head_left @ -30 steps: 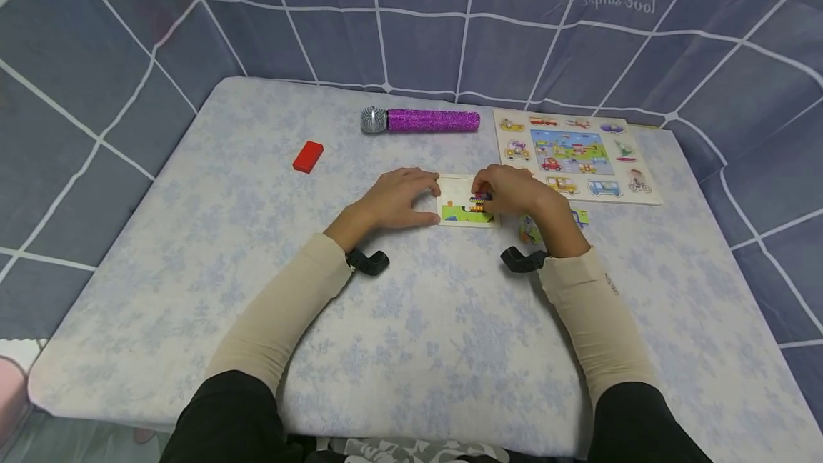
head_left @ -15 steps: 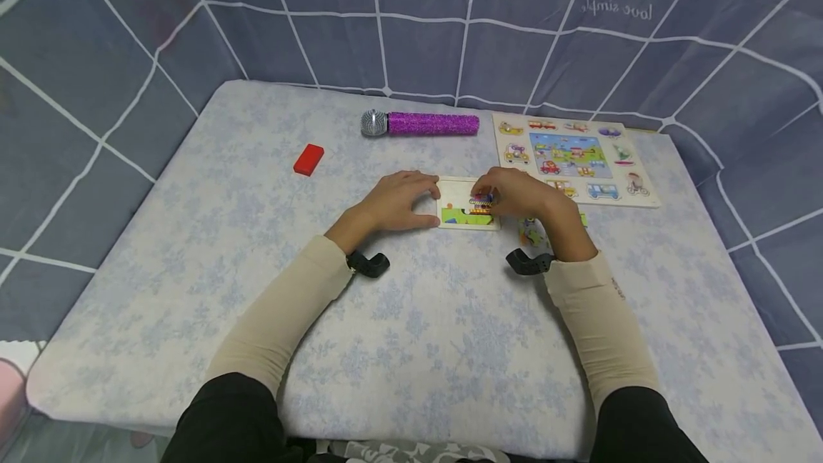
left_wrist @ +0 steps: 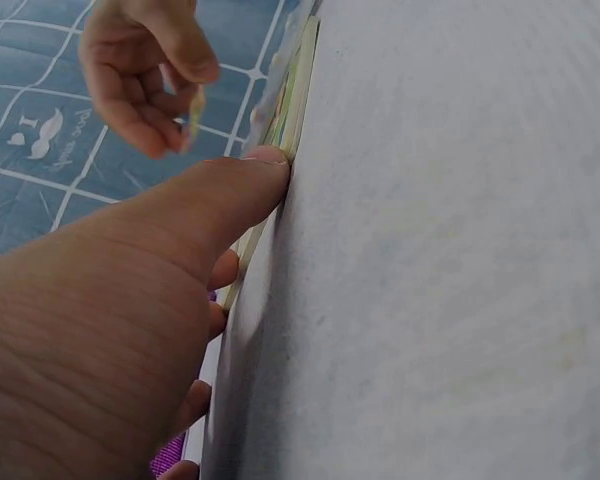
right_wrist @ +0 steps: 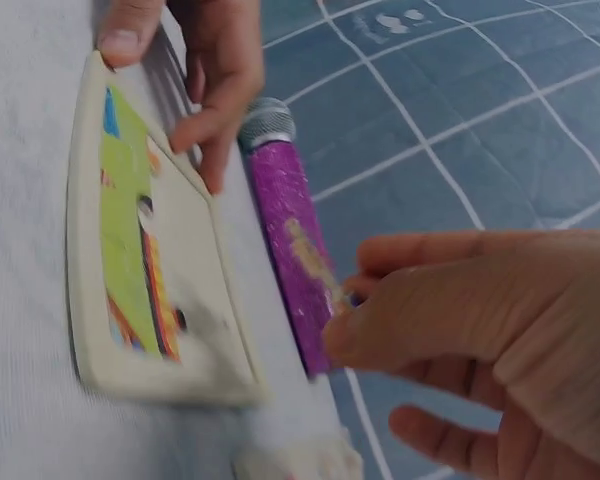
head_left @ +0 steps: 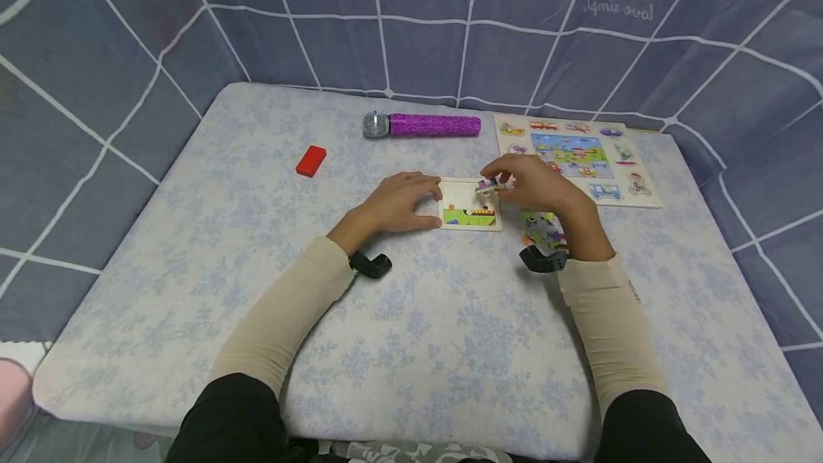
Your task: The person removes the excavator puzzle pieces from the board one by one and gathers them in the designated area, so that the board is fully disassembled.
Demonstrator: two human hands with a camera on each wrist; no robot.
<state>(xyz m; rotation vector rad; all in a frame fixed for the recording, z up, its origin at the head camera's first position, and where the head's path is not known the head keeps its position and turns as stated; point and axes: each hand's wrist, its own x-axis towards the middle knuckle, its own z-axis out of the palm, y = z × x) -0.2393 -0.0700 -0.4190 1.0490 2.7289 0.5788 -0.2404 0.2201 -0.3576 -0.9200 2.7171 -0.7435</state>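
Observation:
My left hand (head_left: 400, 202) holds a small wooden puzzle board (head_left: 459, 195) by its left edge, thumb at the near corner and fingers at the far one. The board has a pale rim, a green picture strip along the near side and bare wood behind it. Above its right side, my right hand (head_left: 534, 181) pinches a colourful jigsaw piece (head_left: 486, 188) between thumb and fingers. The right wrist view shows that piece (right_wrist: 310, 255) edge-on, raised off the board and blurred. Beside the right wrist lie several picture pieces (head_left: 543, 227), partly hidden by the forearm.
Behind the hands lies a purple glitter microphone (head_left: 434, 125). To the left is a red block (head_left: 311, 161). A larger picture puzzle board (head_left: 633, 156) lies at the back right, near a grey checked curtain (head_left: 424, 48) bordering the table (head_left: 418, 349).
My right hand has lifted the jigsaw piece from the puzzle board and shifted right and slightly back, uncovering more board and loose pieces. The left hand keeps its hold.

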